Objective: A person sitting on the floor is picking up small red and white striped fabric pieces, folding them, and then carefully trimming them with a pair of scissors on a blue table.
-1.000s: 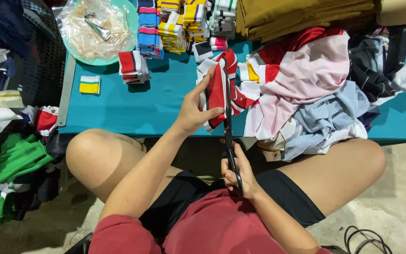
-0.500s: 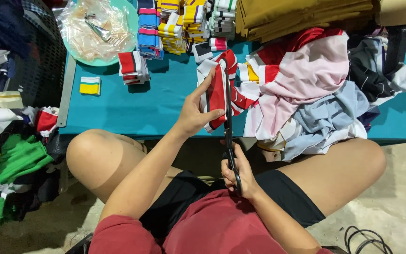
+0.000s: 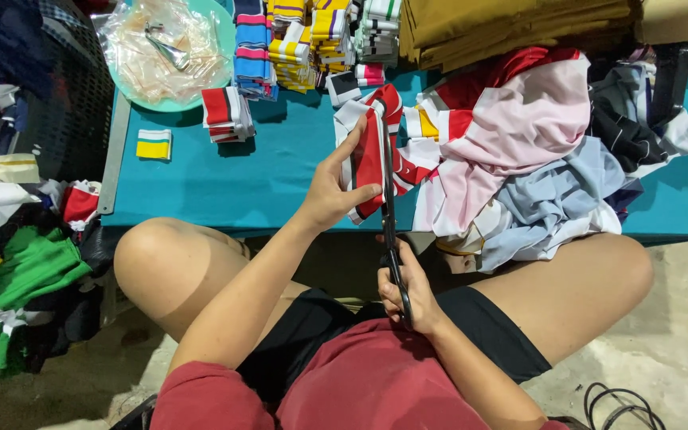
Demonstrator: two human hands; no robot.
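Our left hand (image 3: 330, 189) pinched the red-and-white striped fabric (image 3: 369, 159) taut above the desk's (image 3: 280, 179) near edge while our right hand (image 3: 408, 291) gripped the scissors (image 3: 390, 231), blades meeting the cloth.

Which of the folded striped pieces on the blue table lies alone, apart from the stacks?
The small yellow-and-white piece near the table's left edge. It lies flat by itself, while the other striped pieces sit in stacks further right.

I sit in a garment workshop: striped rib trims (image 3: 312, 36) stacked along my tabletop's (image 3: 201, 191) far edge, fabric heaps (image 3: 535, 159) beside.
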